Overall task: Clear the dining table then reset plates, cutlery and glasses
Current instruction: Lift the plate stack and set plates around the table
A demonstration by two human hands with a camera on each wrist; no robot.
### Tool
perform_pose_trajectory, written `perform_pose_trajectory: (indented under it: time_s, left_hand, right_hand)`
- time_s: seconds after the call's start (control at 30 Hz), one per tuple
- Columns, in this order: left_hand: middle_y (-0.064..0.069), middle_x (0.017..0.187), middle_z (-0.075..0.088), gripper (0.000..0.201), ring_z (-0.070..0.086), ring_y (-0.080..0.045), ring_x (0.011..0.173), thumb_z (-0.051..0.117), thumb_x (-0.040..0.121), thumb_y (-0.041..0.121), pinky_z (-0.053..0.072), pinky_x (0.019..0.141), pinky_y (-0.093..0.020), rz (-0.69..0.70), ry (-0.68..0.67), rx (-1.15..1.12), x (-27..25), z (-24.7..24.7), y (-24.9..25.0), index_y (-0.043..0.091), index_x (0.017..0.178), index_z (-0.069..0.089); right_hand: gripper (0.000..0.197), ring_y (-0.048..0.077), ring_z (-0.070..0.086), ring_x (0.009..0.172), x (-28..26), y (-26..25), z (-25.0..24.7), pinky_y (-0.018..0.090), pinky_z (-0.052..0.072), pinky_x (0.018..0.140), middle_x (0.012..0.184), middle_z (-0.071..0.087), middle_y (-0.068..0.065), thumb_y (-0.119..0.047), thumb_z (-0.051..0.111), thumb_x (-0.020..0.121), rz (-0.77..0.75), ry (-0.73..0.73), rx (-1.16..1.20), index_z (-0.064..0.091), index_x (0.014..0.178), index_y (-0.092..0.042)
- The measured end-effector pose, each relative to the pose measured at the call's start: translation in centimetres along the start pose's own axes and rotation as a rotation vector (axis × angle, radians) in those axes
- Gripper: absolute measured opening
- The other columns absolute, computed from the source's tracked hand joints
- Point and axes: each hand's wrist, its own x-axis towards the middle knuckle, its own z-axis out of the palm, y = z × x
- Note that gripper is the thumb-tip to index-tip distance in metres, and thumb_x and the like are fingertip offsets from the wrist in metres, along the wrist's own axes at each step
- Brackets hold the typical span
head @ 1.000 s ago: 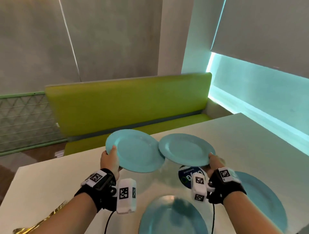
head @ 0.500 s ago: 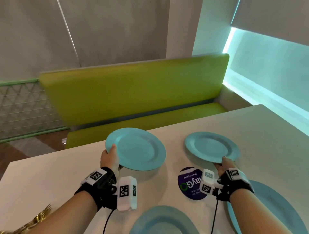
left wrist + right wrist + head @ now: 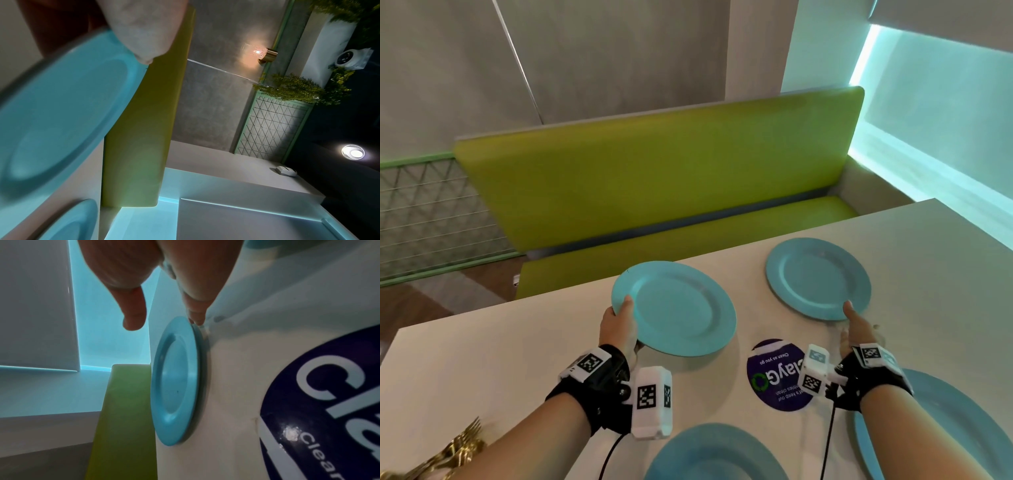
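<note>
Left hand (image 3: 619, 325) gripping the near-left rim of a tilted blue plate (image 3: 674, 308), thumb on top, above the white table (image 3: 482, 359). Right hand (image 3: 854, 330) relaxed, fingers loose, fingertips at the rim of 1 flat far-right plate (image 3: 818, 277). 2 more plates near the front edge.

Turquoise plates (image 3: 816, 277), lime-green bench (image 3: 654, 178), purple sticker (image 3: 774, 377), gold cutlery (image 3: 458, 448)

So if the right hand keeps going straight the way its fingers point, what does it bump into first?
The right hand would likely meet the far right plate first; its fingertips are already at that plate's near rim.
</note>
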Motion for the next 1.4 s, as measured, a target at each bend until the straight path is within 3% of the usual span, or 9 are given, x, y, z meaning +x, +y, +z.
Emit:
perform_pose_trajectory:
  time_s: [0.2,0.27,0.37,0.43,0.53,0.8,1.07,1.23,1.4]
  left_hand:
    - [-0.01,0.106,0.06,0.034,0.06,-0.027,0.084,0.042,0.098,0.035,0.05,0.061,-0.031,-0.028,-0.008,-0.036,-0.1,0.2,-0.8,0.014,0.124,0.049]
    - [-0.01,0.104,0.059,0.036,0.059,-0.028,0.083,0.04,0.098,0.037,0.049,0.06,-0.031,-0.044,0.007,-0.051,0.0,0.3,-1.0,0.013,0.123,0.049]
    - [-0.009,0.093,0.06,0.042,0.058,-0.026,0.074,0.038,0.099,0.039,0.048,0.058,-0.031,-0.069,0.033,-0.084,-0.1,0.1,-1.3,0.009,0.126,0.049]
    - [-0.005,0.081,0.057,0.043,0.055,-0.022,0.066,0.036,0.099,0.038,0.045,0.055,-0.03,-0.083,0.043,-0.117,-0.3,0.0,-1.4,0.007,0.127,0.048]
    - [-0.004,0.076,0.055,0.041,0.054,-0.021,0.064,0.036,0.1,0.035,0.043,0.053,-0.029,-0.105,0.045,-0.132,-0.5,0.0,-1.5,0.005,0.127,0.048]
    - [-0.016,0.091,0.058,0.039,0.052,-0.023,0.061,0.045,0.098,0.019,0.043,0.026,-0.024,-0.208,0.02,-0.006,-0.4,-1.9,-1.3,-0.006,0.128,0.045]
    - [-0.015,0.091,0.058,0.041,0.055,-0.023,0.064,0.054,0.094,0.016,0.05,0.051,-0.033,-0.298,-0.001,0.101,0.7,-3.7,-1.8,-0.005,0.128,0.046]
    - [-0.015,0.105,0.045,0.042,0.047,-0.021,0.064,0.054,0.093,0.017,0.045,0.053,-0.029,-0.254,0.048,0.168,1.3,-4.8,-1.7,-0.003,0.129,0.043]
    - [-0.008,0.079,0.044,0.041,0.048,-0.02,0.062,0.055,0.092,0.017,0.047,0.049,-0.028,-0.235,0.071,0.159,1.2,-6.0,-1.5,-0.003,0.127,0.045]
  right_hand:
    - [0.078,0.023,0.049,0.124,-2.1,0.1,1.7,0.028,0.036,0.096,0.143,0.044,0.008,-0.022,0.073,0.078,-0.145,-0.09,-0.175,0.03,0.143,-0.014]
    - [0.061,0.026,0.058,0.109,-4.1,0.4,3.0,0.035,0.043,0.098,0.133,0.052,0.012,-0.017,0.069,0.083,-0.196,-0.154,-0.273,0.041,0.137,-0.01]
    - [0.038,0.02,0.058,0.07,-7.5,2.1,5.2,0.036,0.054,0.071,0.093,0.061,0.009,-0.01,0.057,0.091,-0.113,-0.385,-0.383,0.047,0.127,-0.004]
    - [0.023,0.02,0.055,0.061,-10.0,3.6,6.7,0.028,0.05,0.051,0.078,0.057,0.008,-0.018,0.049,0.096,0.016,-0.545,-0.46,0.049,0.116,-0.006]
    - [0.026,0.022,0.06,0.061,-12.6,5.7,8.2,0.027,0.052,0.047,0.076,0.06,0.01,-0.03,0.043,0.098,0.175,-0.701,-0.55,0.055,0.103,-0.007]
    - [0.015,0.026,0.059,0.072,-14.2,7.7,10.4,0.035,0.056,0.041,0.085,0.06,0.013,-0.006,0.04,0.097,0.313,-0.712,-0.37,0.049,0.11,-0.006]
    - [0.026,0.025,0.064,0.063,-13.6,10.4,11.7,0.031,0.054,0.037,0.1,0.061,0.016,-0.007,0.041,0.098,0.305,-0.652,-0.414,0.048,0.123,-0.006]
    - [0.01,0.024,0.059,0.063,-13.4,11.3,12.4,0.027,0.052,0.034,0.08,0.061,0.012,-0.006,0.052,0.093,0.258,-0.639,-0.493,0.053,0.103,-0.006]
    - [0.009,0.026,0.056,0.059,-13.1,11.8,12.6,0.03,0.053,0.035,0.076,0.057,0.014,-0.007,0.057,0.09,0.208,-0.612,-0.606,0.053,0.082,-0.007]
